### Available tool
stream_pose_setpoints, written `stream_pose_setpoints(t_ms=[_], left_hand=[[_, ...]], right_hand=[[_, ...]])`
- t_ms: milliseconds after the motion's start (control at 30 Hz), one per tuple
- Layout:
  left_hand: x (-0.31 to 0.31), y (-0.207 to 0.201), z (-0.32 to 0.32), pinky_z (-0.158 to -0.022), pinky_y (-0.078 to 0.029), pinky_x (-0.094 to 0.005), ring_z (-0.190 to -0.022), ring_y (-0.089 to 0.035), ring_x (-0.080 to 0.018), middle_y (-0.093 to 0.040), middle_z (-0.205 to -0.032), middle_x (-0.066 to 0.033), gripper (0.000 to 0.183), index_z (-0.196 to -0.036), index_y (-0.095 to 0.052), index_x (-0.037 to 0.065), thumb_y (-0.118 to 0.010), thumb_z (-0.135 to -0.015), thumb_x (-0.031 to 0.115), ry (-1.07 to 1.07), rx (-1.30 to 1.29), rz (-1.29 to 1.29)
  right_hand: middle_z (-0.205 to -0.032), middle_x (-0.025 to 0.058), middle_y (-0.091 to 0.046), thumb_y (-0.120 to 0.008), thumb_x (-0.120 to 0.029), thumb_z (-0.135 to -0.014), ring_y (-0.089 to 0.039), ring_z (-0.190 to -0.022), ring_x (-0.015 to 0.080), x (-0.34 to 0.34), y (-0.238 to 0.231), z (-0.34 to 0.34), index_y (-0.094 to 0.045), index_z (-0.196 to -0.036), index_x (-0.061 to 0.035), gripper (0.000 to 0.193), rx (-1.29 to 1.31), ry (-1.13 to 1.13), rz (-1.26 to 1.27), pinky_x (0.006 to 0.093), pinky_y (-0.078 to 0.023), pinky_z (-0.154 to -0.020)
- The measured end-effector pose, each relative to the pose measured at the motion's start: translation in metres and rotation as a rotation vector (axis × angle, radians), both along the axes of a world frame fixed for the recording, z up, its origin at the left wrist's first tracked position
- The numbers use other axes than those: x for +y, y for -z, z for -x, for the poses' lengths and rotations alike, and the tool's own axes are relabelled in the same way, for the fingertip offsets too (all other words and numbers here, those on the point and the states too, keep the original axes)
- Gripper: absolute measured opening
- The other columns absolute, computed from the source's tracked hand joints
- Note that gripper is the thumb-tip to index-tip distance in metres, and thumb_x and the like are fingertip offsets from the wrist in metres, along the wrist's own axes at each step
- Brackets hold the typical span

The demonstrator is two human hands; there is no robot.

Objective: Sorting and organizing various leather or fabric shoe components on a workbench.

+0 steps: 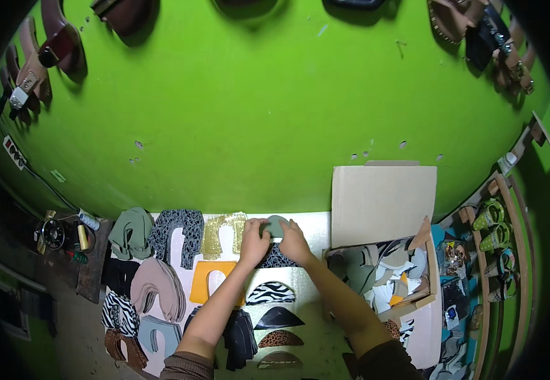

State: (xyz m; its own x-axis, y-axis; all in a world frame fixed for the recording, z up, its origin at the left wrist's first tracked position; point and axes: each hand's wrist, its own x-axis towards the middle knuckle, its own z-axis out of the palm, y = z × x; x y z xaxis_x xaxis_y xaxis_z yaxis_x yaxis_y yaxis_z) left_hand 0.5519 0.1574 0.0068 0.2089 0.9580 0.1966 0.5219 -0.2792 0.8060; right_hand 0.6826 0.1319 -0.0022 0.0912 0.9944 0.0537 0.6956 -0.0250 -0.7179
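In the head view, both bare hands meet near the far edge of the pale table (pixel 318 229), just in front of the bright green wall (pixel 268 133); between them is a small sage-green piece (pixel 276 225), plain and matt in colour, with a rounded, domed upper edge (its lower part is partly covered by the fingers); the left hand (pixel 255 238) has its fingers closed on the piece's left side; the right hand (pixel 294 240) has its fingers closed on the right side; the hands themselves are just apart, with the piece bridging them.

Just below the piece, nearer the person, lies a dark patterned piece (pixel 277 257) with pale lines, flanked by the forearms; further down, a column of curved pieces follows: a zebra-striped piece (pixel 271 292), a black piece (pixel 279 318) and a leopard-spotted piece (pixel 281 338); to the left lie U-shaped pieces, among them a gold one (pixel 213 237), an orange one (pixel 197 282) and a mauve stack (pixel 169 286); to the right stands a cardboard box (pixel 383 206), its flap raised, filled with mixed scraps (pixel 394 271).
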Motion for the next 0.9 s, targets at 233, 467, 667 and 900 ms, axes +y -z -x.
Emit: stream_pose_setpoints(t_ms=[233, 467, 667, 900], left_hand=[[-0.088, -0.035, 0.013, -0.077, -0.047, -0.031, -0.093, -0.056, -0.0235, -0.053, -0.106, -0.0139, 0.027, -0.11, -0.055, 0.002, -0.055, -0.083, 0.008, 0.034, -0.222, 0.144], [-0.218, -0.056, -0.004, -0.071, -0.046, -0.0287, -0.085, -0.057, -0.0196, -0.053, -0.1, -0.0123, 0.024, -0.108, -0.056, 0.003, -0.055, -0.085, 0.011, 0.217, -0.165, 0.19], [-0.286, -0.048, -0.017, -0.072, -0.047, -0.0302, -0.088, -0.058, -0.023, -0.055, -0.104, -0.0138, 0.025, -0.109, -0.056, 0.003, -0.054, -0.086, 0.012, 0.3, -0.076, 0.23], [-0.337, -0.032, -0.055, -0.071, -0.049, -0.0302, -0.091, -0.059, -0.0232, -0.056, -0.104, -0.0147, 0.027, -0.11, -0.056, 0.002, -0.055, -0.085, 0.015, 0.318, -0.032, 0.308]], right_hand=[[-0.118, 0.0246, -0.047, -0.047, 0.004, -0.077, -0.048, -0.107, 0.042, -0.112, -0.062, 0.018, -0.052, -0.116, -0.0019, 0.04, 0.066, -0.054, -0.113, 0.0417, -0.04, -0.092], [-0.102, 0.0174, -0.054, -0.047, 0.003, -0.078, -0.053, -0.095, 0.0353, -0.245, -0.075, 0.004, -0.057, -0.104, -0.0026, 0.028, 0.121, 0.049, -0.197, 0.0412, -0.043, -0.083], [-0.094, 0.0167, -0.056, -0.045, 0.003, -0.08, -0.055, -0.088, 0.0345, -0.319, -0.044, -0.03, -0.058, -0.102, -0.0045, 0.027, 0.026, 0.104, -0.069, 0.04, -0.044, -0.077], [-0.098, 0.0191, -0.057, -0.047, 0.001, -0.079, -0.054, -0.093, 0.0361, -0.362, -0.043, -0.093, -0.059, -0.104, -0.0037, 0.028, 0.009, 0.069, 0.003, 0.0416, -0.044, -0.08]])
